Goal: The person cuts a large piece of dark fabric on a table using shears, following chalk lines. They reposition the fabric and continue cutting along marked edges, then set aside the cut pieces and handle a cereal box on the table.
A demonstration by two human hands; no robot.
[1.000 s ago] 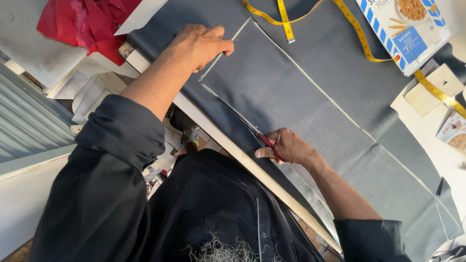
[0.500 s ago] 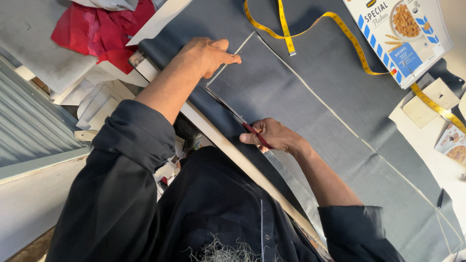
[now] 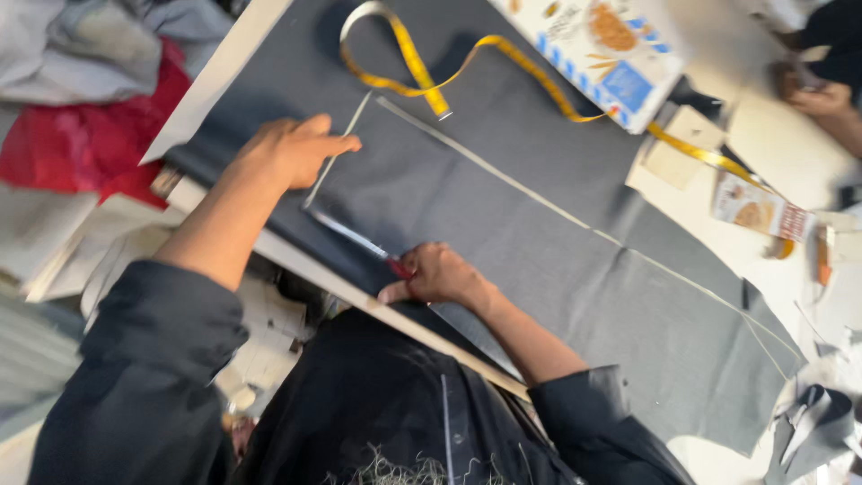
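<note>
Advanced along the grey cloth (image 3: 539, 260), scissors (image 3: 359, 238) seemingly gripped by right hand (image 3: 431, 274).

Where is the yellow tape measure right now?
The tape measure loops across the top of the grey cloth, beyond both hands, running under the cereal box.

Head view: even, bright light, moderate motion blur.
Soft diffuse light; faint shadow beneath the left hand (image 3: 289, 151) on dark grey fabric (image 3: 503, 242). Pale worktop (image 3: 772, 135) nearly washed out at right. Cereal box (image 3: 597, 45) and frame edges smeared; centre sharper.
</note>
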